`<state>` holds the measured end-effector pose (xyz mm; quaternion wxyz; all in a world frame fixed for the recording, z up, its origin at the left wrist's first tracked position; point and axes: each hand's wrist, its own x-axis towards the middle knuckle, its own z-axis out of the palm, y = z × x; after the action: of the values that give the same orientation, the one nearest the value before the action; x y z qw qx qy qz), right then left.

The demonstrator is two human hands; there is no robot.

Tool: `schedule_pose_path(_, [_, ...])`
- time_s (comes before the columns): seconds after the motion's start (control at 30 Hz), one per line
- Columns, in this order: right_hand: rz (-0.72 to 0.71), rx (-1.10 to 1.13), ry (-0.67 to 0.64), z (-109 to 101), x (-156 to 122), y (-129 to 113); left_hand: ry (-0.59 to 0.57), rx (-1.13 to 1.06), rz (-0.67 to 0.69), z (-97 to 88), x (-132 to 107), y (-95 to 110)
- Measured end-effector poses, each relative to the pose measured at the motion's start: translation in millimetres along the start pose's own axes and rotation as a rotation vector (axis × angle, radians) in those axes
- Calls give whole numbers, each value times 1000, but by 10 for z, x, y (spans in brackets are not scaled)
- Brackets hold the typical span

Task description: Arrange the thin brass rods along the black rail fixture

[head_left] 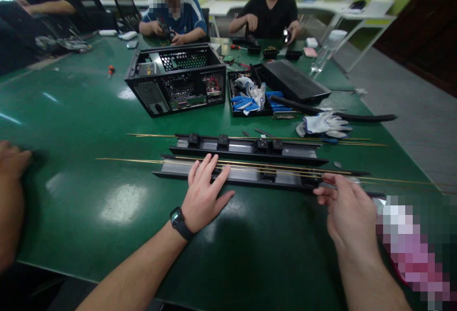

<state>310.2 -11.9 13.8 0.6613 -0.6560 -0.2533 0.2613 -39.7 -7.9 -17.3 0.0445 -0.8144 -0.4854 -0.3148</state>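
My left hand (206, 189) lies open with fingers spread, its fingertips over the nearer black metal channel (178, 175). Thin brass-coloured rods (124, 160) run lengthwise along this channel and past both its ends. At the channel's right end, the fingers of my right hand (348, 206) are pinched on a thin brass rod; the exact grip is partly hidden. Small black blocks (267, 173) sit inside the channel. Just behind lies a second black channel (243, 148), which also holds black blocks (223, 141) and has brass rods along it.
Behind the channels stand an open black computer case (178, 80) and a black tray (233, 109) with gloves. A white glove (323, 124), a black tube (357, 117) and a clear bottle (328, 49) are at the right. Several people sit around the green table (82, 111); another person's arm (10, 197) rests at left.
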Motion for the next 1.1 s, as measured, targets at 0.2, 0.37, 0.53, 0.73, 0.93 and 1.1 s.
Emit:
schedule_pose_path(0.2, [10, 33, 10, 13, 37, -20, -5, 4, 4, 13, 11, -12])
schedule_pose_path(0.37, [15, 35, 29, 37, 37, -69, 7, -9, -4, 30, 26, -13])
schedule_pose_path(0.53, [46, 53, 29, 51, 32, -135, 20, -15, 2, 38, 28, -10])
schedule_pose_path(0.73, [88, 43, 17, 49, 75, -179, 33, -10, 5, 47, 25, -34])
schedule_pose_path(0.93, [77, 25, 34, 71, 88, -170, 28, -33, 12, 39, 31, -51])
schedule_pose_path(1.1, [43, 3, 30, 70, 84, -166, 11, -25, 13, 40, 36, -48])
